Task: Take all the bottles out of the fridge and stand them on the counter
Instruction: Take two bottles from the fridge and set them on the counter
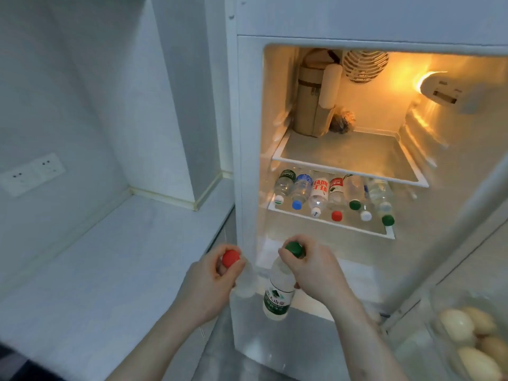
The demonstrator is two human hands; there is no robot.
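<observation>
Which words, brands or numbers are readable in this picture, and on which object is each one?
No text reads whole.
Held green-cap bottle, in the right hand: white Chinese characters on a green label, blurred.
White-label bottle on the shelf: large red Chinese characters, too blurred to quote.
Red-cap bottle on the shelf: red label strip, print unreadable.
Other shelf bottles: labels too small.
Left hand's bottle: no label visible.

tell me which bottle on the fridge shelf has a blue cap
The second bottle from the left; its cap is blue, while the others' caps are white, red or green.
</observation>
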